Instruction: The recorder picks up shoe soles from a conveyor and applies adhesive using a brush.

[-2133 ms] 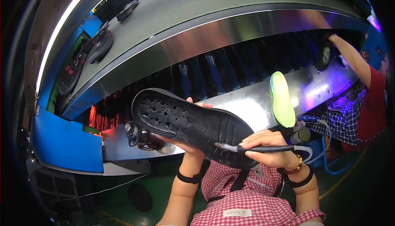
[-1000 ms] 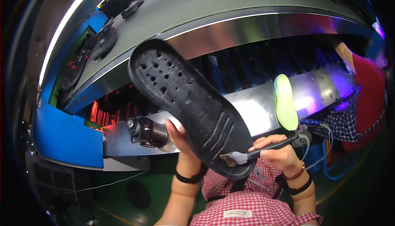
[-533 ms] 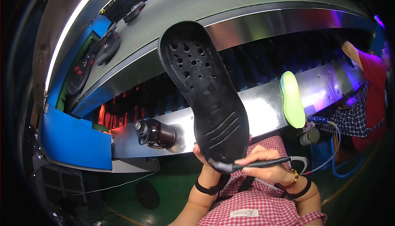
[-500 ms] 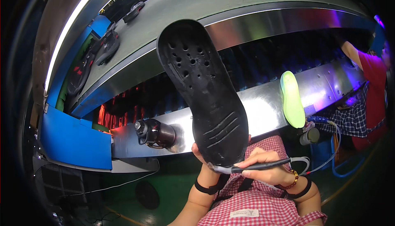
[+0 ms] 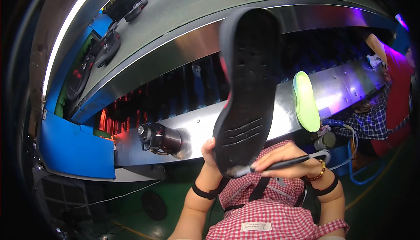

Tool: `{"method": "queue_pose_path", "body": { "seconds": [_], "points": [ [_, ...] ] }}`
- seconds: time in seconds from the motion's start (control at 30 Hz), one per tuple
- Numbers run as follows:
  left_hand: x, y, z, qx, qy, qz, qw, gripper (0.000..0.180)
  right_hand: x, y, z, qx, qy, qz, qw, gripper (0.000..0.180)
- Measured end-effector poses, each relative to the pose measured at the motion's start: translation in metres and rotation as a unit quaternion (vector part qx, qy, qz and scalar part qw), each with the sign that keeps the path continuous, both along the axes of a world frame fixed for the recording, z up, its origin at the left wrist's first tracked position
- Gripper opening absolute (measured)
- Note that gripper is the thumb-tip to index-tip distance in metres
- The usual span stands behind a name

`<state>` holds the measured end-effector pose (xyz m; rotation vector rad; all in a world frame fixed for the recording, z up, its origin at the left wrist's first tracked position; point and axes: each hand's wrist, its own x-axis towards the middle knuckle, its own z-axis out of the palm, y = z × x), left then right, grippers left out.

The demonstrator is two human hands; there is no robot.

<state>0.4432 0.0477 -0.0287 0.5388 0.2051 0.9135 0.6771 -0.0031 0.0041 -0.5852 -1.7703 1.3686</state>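
Note:
A black shoe sole (image 5: 247, 109) stands raised in front of me, its inner face with holes and slanted grooves toward me. My left hand (image 5: 210, 151) is closed on its left edge near the heel; some of the fingers are hidden behind it. My right hand (image 5: 288, 159) grips a black-handled brush (image 5: 282, 163) with a pale hose at its back end. The brush's light bristles touch the sole's heel rim. To the right, a bright yellow-green sole (image 5: 307, 104) lies on the metal ledge, apart from both hands.
A dark bottle (image 5: 161, 138) stands on the metal ledge (image 5: 192, 126) at left. Beyond runs a green conveyor belt (image 5: 188, 17) carrying dark soles (image 5: 108, 47). A jar (image 5: 324, 141) sits below the ledge at right, near a co-worker in a red top (image 5: 399, 82).
The black sole has swung its toe to the right and turned, so a side edge with red marks shows. The brush has shifted slightly up and right, still at the heel rim.

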Motion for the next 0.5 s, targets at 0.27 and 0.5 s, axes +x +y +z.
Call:
{"method": "queue_pose_path", "body": {
  "seconds": [0.27,0.5],
  "points": [
    [-0.001,-0.011,0.016,-0.086,0.137,-0.128,0.978,0.064,0.013,-0.013,-0.007,0.066,0.003,0.073,0.995,0.023],
    [0.009,-0.018,0.031,-0.106,0.229,-0.169,0.953,0.058,0.026,-0.031,-0.001,0.079,-0.003,0.137,0.987,0.023]
  ]
}}
